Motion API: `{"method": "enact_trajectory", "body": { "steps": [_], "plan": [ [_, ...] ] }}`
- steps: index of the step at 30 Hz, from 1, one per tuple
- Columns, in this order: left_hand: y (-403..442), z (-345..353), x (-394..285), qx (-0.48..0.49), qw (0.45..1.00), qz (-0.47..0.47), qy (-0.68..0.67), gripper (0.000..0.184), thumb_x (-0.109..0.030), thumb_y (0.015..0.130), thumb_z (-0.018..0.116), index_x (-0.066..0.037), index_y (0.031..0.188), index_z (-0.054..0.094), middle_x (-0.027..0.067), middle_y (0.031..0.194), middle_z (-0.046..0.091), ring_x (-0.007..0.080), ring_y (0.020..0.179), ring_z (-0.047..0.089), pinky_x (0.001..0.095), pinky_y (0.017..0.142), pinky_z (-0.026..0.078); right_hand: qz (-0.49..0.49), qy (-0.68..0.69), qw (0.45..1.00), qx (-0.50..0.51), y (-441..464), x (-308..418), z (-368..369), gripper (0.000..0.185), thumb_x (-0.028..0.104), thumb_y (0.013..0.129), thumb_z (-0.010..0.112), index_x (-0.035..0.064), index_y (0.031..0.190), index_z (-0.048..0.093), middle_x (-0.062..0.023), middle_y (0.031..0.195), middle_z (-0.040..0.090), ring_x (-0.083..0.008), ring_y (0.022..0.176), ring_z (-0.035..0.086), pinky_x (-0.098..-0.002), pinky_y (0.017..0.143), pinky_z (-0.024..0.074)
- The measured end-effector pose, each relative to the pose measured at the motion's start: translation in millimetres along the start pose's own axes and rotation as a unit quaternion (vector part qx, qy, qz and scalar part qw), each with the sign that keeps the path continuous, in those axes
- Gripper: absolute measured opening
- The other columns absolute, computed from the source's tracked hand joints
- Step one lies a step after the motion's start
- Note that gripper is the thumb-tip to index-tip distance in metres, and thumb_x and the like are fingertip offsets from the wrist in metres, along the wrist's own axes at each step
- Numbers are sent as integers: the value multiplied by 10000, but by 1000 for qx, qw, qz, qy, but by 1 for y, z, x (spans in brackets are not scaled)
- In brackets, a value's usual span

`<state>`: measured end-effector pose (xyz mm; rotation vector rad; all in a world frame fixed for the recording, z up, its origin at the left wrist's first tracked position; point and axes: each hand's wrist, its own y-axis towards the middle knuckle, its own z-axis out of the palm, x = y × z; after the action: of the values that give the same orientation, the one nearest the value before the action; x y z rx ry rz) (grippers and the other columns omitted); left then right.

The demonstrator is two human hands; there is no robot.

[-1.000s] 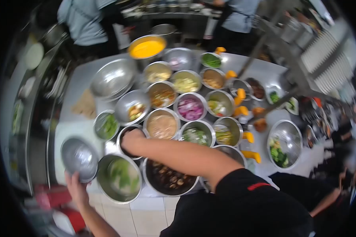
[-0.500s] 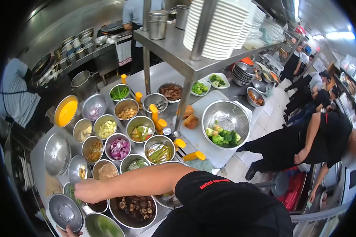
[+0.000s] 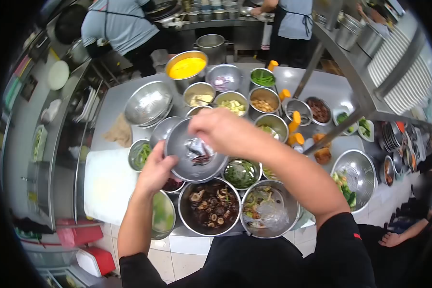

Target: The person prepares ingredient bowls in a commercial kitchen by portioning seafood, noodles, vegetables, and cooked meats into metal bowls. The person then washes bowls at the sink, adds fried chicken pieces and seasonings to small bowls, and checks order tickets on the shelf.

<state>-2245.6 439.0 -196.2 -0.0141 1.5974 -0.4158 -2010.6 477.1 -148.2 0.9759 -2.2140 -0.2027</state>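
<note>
My left hand [image 3: 156, 170] grips a grey metal bowl [image 3: 189, 169] by its near left rim, thumb inside. A few dark reddish, dried-chilli-like pieces [image 3: 201, 157] lie in the bowl. Over its far right side is my right hand [image 3: 218, 128], fingers curled together and slightly blurred; whatever they hold is hidden. The bowl hovers above the ingredient containers, partly covering another metal bowl [image 3: 161, 130] behind it. Closer to me stands a pot of dark mushrooms [image 3: 213, 207]. Right of the bowl is a container of green shreds [image 3: 241, 174].
A white cutting board [image 3: 108, 185] lies left, with stacked metal bowls [image 3: 149, 103] beyond. A pot of yellow liquid [image 3: 186, 68] stands farther back. On the right are a colander [image 3: 355, 165] and a shelf post [image 3: 333, 130]. Co-workers [image 3: 122, 29] stand across the counter.
The view has swung left. The bowl has come from the lower left to the middle in my left hand. My right hand has moved from the green-vegetable container to above the bowl.
</note>
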Motion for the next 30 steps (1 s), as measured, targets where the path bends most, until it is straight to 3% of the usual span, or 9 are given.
{"method": "enact_trajectory", "body": {
  "steps": [6,9,10,13,16,20,26,27,30],
  "plan": [
    [3,4,7,11,997,29,69,502,-39,894,502,5,1382,395,128,1061,622,170,715,656,262,503,554,102,-49,987,-110,-16,-28,-46,109,67,847,663,39,949,691,-117,889,697,-251,794,693,-328,716,550],
    [-3,-7,6,-69,995,74,21,497,-33,893,491,9,1379,400,128,1082,615,166,704,659,262,476,549,185,-66,974,-116,-27,-62,-55,121,80,848,663,29,955,688,-121,872,707,-248,790,694,-331,721,544],
    [-6,-15,8,-68,995,68,40,495,-10,878,476,15,1370,424,123,1115,618,177,833,660,282,653,569,210,-79,967,-118,-33,-73,-56,127,87,847,666,26,956,688,-123,868,710,-247,789,695,-333,723,543],
    [-9,-36,23,-69,987,114,87,498,9,857,465,34,1354,445,127,1164,609,186,1009,611,293,882,500,288,-90,948,-103,-45,-103,-59,136,92,831,628,38,935,698,-181,901,703,-346,854,677,-420,776,532],
    [-23,-38,20,-110,985,128,38,510,10,841,455,44,1349,440,108,1205,581,176,1109,546,292,995,406,324,-134,928,-130,-56,-133,-55,135,106,831,632,32,923,697,-181,872,703,-365,873,672,-438,793,531],
    [-46,-50,25,-134,984,110,33,491,7,830,472,59,1318,459,135,1206,576,193,1120,542,303,991,418,379,-171,902,-120,-59,-177,-56,140,89,821,634,34,928,705,-194,907,702,-371,896,672,-447,812,535],
    [-74,-57,45,-172,981,85,1,484,13,812,469,55,1294,467,128,1178,579,183,1087,543,308,984,416,398,-291,861,122,-54,-272,-12,209,78,771,632,58,945,745,-189,1000,704,-359,951,681,-430,848,545],
    [-76,-57,47,-173,982,75,8,483,14,811,467,54,1293,467,126,1178,579,181,1085,541,306,988,410,423,-251,859,142,-53,-270,-7,241,57,825,614,-25,1030,710,-239,1107,674,-369,1054,657,-444,907,530],
    [-75,-54,45,-188,979,73,25,470,13,815,461,47,1283,472,123,1153,584,173,1028,563,299,912,459,459,-246,845,124,-54,-282,3,229,71,820,615,-17,1004,719,-245,1090,674,-359,1039,661,-437,893,536]
  ]
}}
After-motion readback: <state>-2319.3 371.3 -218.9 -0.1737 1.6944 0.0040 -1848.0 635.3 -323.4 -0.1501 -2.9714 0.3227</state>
